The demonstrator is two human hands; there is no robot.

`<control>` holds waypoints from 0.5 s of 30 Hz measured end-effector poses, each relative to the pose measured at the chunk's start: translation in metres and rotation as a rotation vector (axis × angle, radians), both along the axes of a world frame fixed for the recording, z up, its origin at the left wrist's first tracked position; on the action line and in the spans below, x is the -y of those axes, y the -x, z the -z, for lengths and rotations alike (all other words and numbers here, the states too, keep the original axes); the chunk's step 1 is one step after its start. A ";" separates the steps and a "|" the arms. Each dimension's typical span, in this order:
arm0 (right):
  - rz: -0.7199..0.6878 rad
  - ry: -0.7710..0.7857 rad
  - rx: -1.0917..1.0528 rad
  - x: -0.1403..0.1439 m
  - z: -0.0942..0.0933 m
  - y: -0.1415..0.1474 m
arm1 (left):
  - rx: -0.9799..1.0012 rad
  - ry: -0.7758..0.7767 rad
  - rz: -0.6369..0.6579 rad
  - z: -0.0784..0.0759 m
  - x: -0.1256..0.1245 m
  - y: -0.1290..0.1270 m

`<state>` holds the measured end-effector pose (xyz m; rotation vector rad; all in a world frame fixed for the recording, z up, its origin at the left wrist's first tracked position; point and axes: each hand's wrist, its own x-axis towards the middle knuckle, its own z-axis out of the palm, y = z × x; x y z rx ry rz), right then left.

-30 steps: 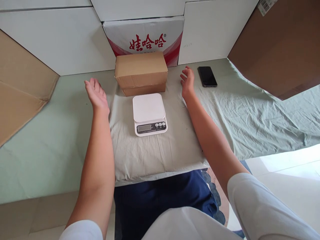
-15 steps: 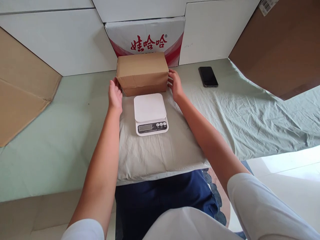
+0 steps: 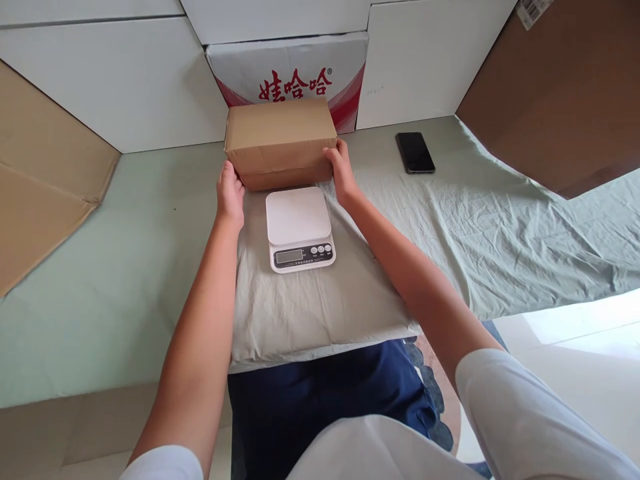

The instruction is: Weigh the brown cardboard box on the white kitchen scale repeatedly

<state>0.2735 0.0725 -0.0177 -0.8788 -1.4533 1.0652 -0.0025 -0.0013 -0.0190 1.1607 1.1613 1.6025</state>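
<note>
At twelve o'clock from the white kitchen scale, just behind it on the pale cushion, sits the brown cardboard box, clasped at both ends. The left hand presses its nine o'clock end and the right hand its three o'clock end, fingers flat against the cardboard. A black phone lies on the green sheet at three o'clock of the box, well apart.

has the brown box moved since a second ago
Yes, a little. The brown box now covers more of the red lettering on the white carton behind it, and its left end has shifted leftward, with the left hand and right hand gripping its ends.
</note>
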 end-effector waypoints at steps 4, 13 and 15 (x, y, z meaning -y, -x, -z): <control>0.003 0.004 -0.023 0.020 -0.038 -0.003 | 0.035 -0.080 0.020 -0.026 0.013 0.004; -0.102 -0.145 0.082 0.143 -0.057 -0.040 | -0.042 -0.250 0.024 -0.054 0.133 -0.031; -0.129 -0.092 0.052 0.169 -0.045 -0.045 | -0.034 -0.225 0.005 -0.041 0.151 -0.035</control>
